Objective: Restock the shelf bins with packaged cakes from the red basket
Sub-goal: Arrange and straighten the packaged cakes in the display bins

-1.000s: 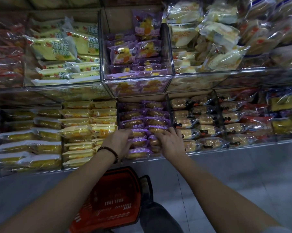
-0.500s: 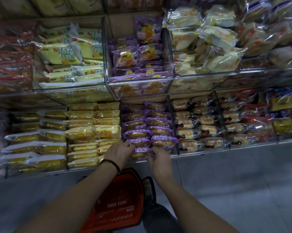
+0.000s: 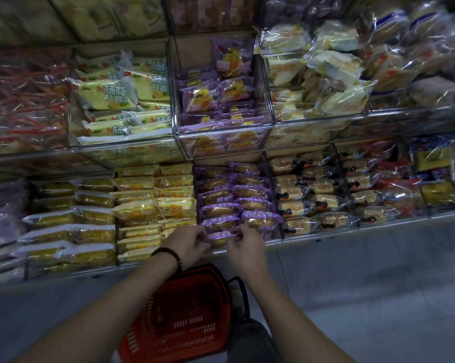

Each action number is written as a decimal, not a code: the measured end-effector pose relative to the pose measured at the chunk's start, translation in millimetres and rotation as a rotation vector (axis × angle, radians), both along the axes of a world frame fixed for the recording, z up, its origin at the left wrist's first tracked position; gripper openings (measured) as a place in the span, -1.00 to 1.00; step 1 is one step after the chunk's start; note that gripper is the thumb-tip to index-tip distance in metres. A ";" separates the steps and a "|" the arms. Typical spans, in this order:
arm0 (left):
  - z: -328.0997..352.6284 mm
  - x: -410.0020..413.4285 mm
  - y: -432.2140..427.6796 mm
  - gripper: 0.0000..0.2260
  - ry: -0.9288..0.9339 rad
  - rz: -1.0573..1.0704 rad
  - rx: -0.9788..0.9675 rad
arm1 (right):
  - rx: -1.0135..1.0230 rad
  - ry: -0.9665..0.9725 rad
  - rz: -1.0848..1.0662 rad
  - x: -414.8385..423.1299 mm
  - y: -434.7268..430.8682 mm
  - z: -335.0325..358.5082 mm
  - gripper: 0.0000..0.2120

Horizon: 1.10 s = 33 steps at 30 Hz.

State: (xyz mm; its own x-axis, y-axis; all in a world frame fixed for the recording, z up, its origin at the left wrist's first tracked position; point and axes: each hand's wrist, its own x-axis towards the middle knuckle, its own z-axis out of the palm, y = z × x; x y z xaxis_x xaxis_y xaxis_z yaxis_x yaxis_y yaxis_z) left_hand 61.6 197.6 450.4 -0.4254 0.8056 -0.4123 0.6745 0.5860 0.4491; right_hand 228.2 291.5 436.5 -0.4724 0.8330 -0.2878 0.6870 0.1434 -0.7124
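At the front edge of the purple bin (image 3: 270,179), the left hand (image 3: 188,241) and right hand (image 3: 243,248) each pinched one end of a purple-wrapped cake (image 3: 222,237), its long axis crosswise between them, parallel to the rows behind; the red basket (image 3: 184,318) sat below, nearer the left arm

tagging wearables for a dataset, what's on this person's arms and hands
The left forearm and right forearm are bare, with no sleeves in view. The left hand has a dark beaded bracelet round its wrist. The right hand has a bare wrist, no watch or band. No gloves on either; rings are too small to tell.
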 end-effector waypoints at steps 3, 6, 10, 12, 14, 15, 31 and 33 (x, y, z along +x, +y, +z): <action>7.8 -6.7 -28.2 -0.93 -0.102 0.066 -0.009 | -0.098 0.048 -0.007 -12.4 -24.8 17.3 -0.85; 21.6 -17.3 -51.7 -0.92 -0.116 0.161 0.084 | -0.191 0.109 -0.057 -31.1 -51.9 34.7 -0.76; 37.2 -35.8 -83.3 -0.88 -0.211 0.227 0.154 | -0.188 0.110 -0.107 -54.6 -93.8 55.8 -0.71; 46.5 -41.2 -102.6 -0.87 -0.246 0.179 0.175 | -0.187 0.138 -0.159 -64.8 -119.2 65.7 -0.63; 54.0 -45.3 -122.7 -0.86 -0.274 0.124 0.211 | -0.204 0.210 -0.225 -72.2 -148.5 72.7 -0.52; 58.4 -46.7 -133.1 -0.85 -0.276 0.098 0.222 | -0.217 0.241 -0.268 -73.4 -162.7 72.6 -0.50; 118.9 -45.2 -207.6 -0.87 -0.369 0.072 0.246 | -0.273 0.419 -0.362 -41.7 -252.0 112.6 -0.77; 109.1 -44.6 -213.5 -0.86 -0.362 0.060 0.215 | -0.271 0.428 -0.385 -41.0 -256.6 98.4 -0.79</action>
State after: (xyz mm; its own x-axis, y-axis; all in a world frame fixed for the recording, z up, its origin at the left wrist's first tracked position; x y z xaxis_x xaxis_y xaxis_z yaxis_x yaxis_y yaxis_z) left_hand 17.0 -15.9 559.5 -0.3323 0.8680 -0.3689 0.4184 0.4862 0.7672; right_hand 187.3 34.9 534.9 -0.2731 0.8904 -0.3643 0.2999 -0.2810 -0.9116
